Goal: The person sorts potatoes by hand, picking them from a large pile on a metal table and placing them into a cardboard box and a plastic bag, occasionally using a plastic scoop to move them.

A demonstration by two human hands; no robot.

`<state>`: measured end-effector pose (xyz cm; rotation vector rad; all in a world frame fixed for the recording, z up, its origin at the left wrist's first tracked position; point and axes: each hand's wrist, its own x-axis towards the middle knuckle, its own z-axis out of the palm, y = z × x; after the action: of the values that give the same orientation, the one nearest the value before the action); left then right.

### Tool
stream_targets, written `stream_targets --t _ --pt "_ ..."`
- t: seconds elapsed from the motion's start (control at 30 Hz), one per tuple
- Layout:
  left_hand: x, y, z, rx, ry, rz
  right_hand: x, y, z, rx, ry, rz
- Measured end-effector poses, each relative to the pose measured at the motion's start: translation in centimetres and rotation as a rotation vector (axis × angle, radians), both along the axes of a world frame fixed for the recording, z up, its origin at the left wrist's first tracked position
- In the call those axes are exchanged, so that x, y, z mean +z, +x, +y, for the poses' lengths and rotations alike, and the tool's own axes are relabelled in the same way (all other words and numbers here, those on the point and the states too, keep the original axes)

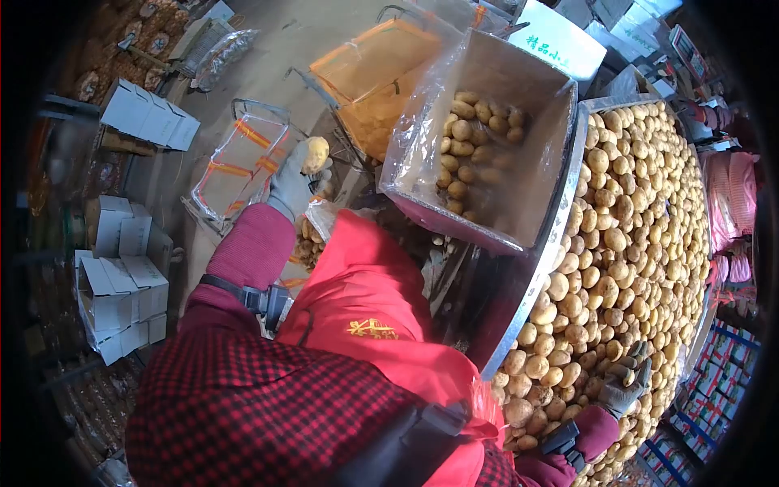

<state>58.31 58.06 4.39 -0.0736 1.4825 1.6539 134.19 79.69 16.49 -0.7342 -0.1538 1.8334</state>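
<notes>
My left hand (290, 188), in a grey glove, is closed around a pale yellow potato (316, 155). It is held out over the floor side, above a wire-framed bag stand (235, 170) with clear plastic and orange tape. On the right, my gloved right hand (623, 394) rests on a broad heap of potatoes (617, 243), its fingers curled about a potato (624, 375). Part of that grip is hard to make out. Between the two hands stands a plastic-lined box (519, 191) with potatoes in its bottom. Below my left hand, more potatoes (308, 243) show in a clear bag.
A metal table edge (531, 304) borders the heap. An orange mesh bag (377, 77) hangs on a frame at the back. Open cardboard boxes (122, 284) stand at the left, and a white lettered box (556, 40) behind. A red apron (365, 300) covers my front.
</notes>
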Motion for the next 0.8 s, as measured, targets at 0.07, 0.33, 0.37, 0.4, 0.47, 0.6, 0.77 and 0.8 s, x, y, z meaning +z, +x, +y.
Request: stream_targets --t 0.07,0.33,0.37,0.4,0.47,0.6,0.77,0.8 --pt "-1.1 -0.3 0.4 -0.021 -0.030 0.016 0.6 -0.8 -0.3 -0.062 -0.029 -0.142" --pt "5.1 -4.9 13.4 -0.113 0.187 0.372 1.3 -2.8 -1.2 -0.100 -0.009 -0.228" --pt "6.5 -4.4 14.3 -0.116 0.194 0.378 1.0 -1.6 -1.0 -0.100 -0.043 -0.221" --pt "7.8 -3.6 14.9 -0.151 0.137 0.494 0.7 -1.0 -0.9 -0.102 -0.041 -0.215" --pt "8.4 -2.7 14.4 -0.182 0.068 0.610 -0.1 0.0 -0.7 -0.077 -0.014 -0.179" --pt "5.7 -3.7 8.9 -0.065 0.054 0.566 0.3 -0.4 -1.0 -0.089 0.005 -0.199" --pt "-0.1 -9.3 -2.3 0.321 -0.152 0.399 -0.6 1.0 -1.0 -0.194 -0.022 -0.371" --pt "-0.6 -10.1 -4.3 0.329 -0.230 0.455 -0.7 0.9 -0.9 -0.189 -0.025 -0.369"
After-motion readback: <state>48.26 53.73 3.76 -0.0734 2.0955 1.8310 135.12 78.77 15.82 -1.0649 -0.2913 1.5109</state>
